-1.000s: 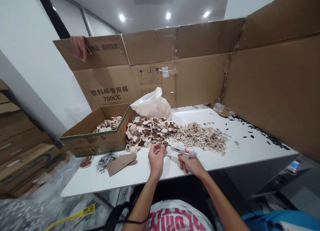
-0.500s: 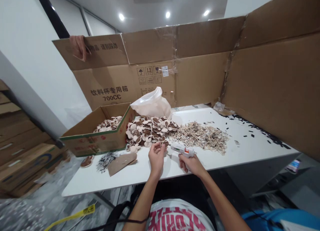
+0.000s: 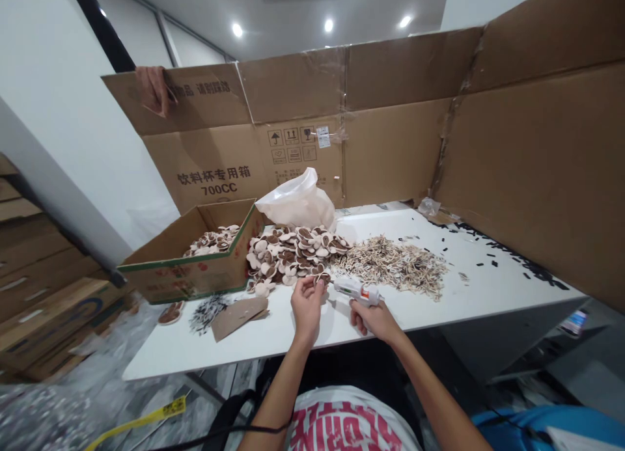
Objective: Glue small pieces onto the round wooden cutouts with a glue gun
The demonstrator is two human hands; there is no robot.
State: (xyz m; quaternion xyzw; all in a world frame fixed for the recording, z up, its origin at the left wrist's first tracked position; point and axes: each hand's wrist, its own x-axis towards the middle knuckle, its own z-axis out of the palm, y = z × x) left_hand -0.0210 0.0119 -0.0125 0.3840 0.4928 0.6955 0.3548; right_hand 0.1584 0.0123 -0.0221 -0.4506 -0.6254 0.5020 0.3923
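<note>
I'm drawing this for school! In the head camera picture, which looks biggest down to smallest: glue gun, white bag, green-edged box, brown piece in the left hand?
1. Green-edged box
2. White bag
3. Glue gun
4. Brown piece in the left hand: smallest as it shows, though partly hidden.

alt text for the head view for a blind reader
A person's right hand grips a white plastic glue gun pointed toward a rounded brown-and-cream piece in the left hand above a white table. Beyond them lie a heap of similar pieces and a pile of thin tan strips, with an open brown cardboard box to the left.
</note>
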